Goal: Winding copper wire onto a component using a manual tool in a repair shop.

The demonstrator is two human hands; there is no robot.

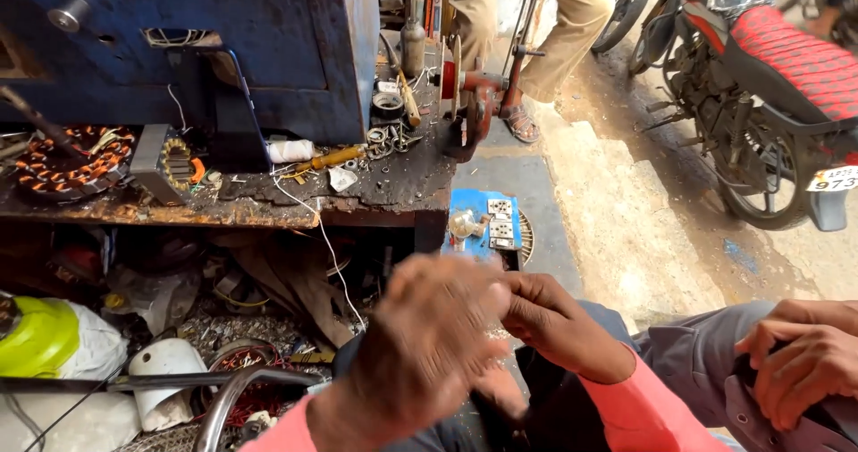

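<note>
- Left hand, blurred, at 6 o'clock, fingertips meeting right hand; grip impossible to tell.
- Right hand half curled; anything held hidden.
- Workbench at 10 o'clock, copper coil on it.
- Motorcycle at 2 o'clock.

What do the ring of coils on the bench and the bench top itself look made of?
Ring of coils: likely enamelled copper wire, shiny orange-brown windings on a dark core. Bench top: looks like worn wood, its front edge flaking and rust-brown, grimy; could be metal underneath.
</note>
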